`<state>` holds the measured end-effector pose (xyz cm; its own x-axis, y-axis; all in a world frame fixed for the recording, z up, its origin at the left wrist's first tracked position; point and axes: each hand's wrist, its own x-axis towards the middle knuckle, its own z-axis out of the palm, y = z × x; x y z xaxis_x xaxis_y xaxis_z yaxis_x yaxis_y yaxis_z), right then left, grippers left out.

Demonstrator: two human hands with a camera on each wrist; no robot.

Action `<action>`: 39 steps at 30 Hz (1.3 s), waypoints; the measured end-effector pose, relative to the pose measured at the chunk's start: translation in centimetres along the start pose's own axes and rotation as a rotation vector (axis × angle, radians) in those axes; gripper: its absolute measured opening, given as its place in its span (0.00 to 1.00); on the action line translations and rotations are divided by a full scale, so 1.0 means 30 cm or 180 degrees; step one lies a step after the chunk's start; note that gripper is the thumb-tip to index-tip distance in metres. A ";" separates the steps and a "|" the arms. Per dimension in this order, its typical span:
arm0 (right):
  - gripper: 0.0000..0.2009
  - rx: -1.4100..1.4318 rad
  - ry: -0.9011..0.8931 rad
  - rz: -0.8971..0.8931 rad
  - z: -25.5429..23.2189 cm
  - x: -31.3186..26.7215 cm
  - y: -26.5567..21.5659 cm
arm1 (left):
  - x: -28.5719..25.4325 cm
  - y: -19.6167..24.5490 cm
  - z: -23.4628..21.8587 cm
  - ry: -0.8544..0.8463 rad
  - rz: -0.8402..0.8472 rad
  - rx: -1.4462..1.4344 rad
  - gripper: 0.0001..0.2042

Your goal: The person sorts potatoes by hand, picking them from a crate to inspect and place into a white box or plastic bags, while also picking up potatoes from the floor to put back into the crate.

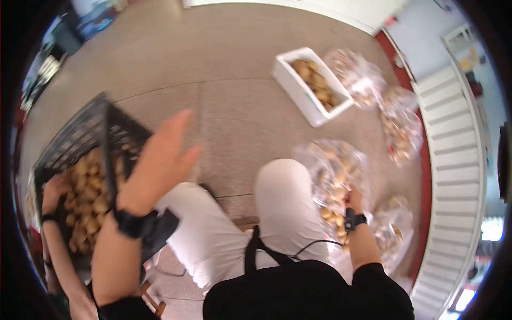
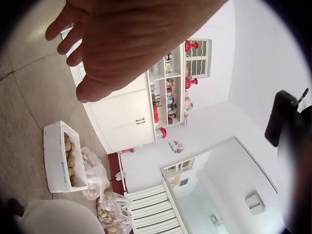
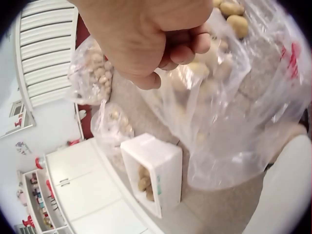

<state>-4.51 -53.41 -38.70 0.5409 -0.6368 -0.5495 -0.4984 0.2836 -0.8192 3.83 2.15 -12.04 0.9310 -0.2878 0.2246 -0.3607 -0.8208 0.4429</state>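
My left hand [image 1: 162, 160], blurred, is raised beside the black plastic crate [image 1: 125, 125], with its fingers extended and nothing in them. In the left wrist view the fingers [image 2: 73, 46] are spread apart. Potatoes [image 1: 88, 186] fill the crate's bottom. To the right of my knee, my right hand [image 1: 354, 200] is at the edge of a clear plastic bag [image 1: 349, 154] of potatoes. Its fingers [image 3: 183, 53] are curled in on the bag's plastic in the right wrist view; part of the grip is hidden. Loose potatoes [image 3: 237, 25] show beside the plastic.
Another person's hand [image 1: 55, 191] reaches into the crate from the left. A white foam box [image 1: 298, 93] of potatoes stands ahead on the floor. More filled bags [image 1: 400, 125] lie along the right wall, near a white radiator [image 1: 448, 117]. White cupboards [image 2: 124, 117] stand farther back.
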 end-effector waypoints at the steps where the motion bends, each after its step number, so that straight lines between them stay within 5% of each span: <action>1: 0.13 0.0158 -0.0028 0.0343 -0.058 -0.005 0.032 | 0.001 0.016 -0.015 -0.0160 -0.0184 -0.0175 0.27; 5: 0.13 -0.0622 -0.0130 0.0504 -0.205 0.067 0.240 | 0.015 0.076 -0.051 -0.0432 -0.0725 -0.0404 0.27; 7: 0.08 -0.0392 -0.0909 0.0818 -0.243 0.115 0.362 | 0.024 0.091 -0.043 -0.0454 -0.0832 -0.0424 0.27; 8: 0.07 -0.0636 -0.0928 0.1095 -0.166 0.003 0.262 | 0.029 0.094 -0.043 -0.0417 -0.0963 -0.0445 0.27; 11: 0.07 -0.0625 -0.1174 0.1311 -0.047 -0.031 0.322 | 0.029 0.096 -0.043 -0.0441 -0.0996 -0.0386 0.27; 13: 0.07 -0.1120 -0.1316 0.1250 0.052 -0.040 0.325 | 0.037 0.104 -0.044 -0.0487 -0.1037 -0.0275 0.28; 20: 0.08 -0.0815 -0.1354 0.0920 0.332 0.108 0.248 | 0.050 0.106 -0.048 -0.0607 -0.1267 -0.0228 0.30; 25: 0.16 -0.4197 -0.0409 -0.2552 0.335 0.413 0.449 | 0.058 0.109 -0.056 -0.0683 -0.1574 -0.0333 0.32; 26: 0.16 -0.4226 -0.0448 -0.2558 0.343 0.467 0.456 | 0.060 0.109 -0.059 -0.0748 -0.1649 -0.0276 0.32; 28: 0.19 -0.4740 -0.1514 -0.2233 0.374 0.558 0.451 | 0.073 0.112 -0.071 -0.0822 -0.1770 -0.0236 0.32; 29: 0.16 -0.4630 -0.1193 -0.2830 0.396 0.504 0.401 | 0.086 0.117 -0.081 -0.0960 -0.1877 -0.0269 0.32; 39: 0.16 -0.4939 -0.1221 -0.2608 0.420 0.589 0.249 | 0.081 0.085 -0.090 -0.1143 -0.2135 -0.0459 0.32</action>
<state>9.84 -53.51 -56.59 0.9497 -0.0063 -0.3130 -0.0436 -0.9927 -0.1124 5.03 0.69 -8.02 0.9054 0.0855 -0.4159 0.3059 -0.8108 0.4991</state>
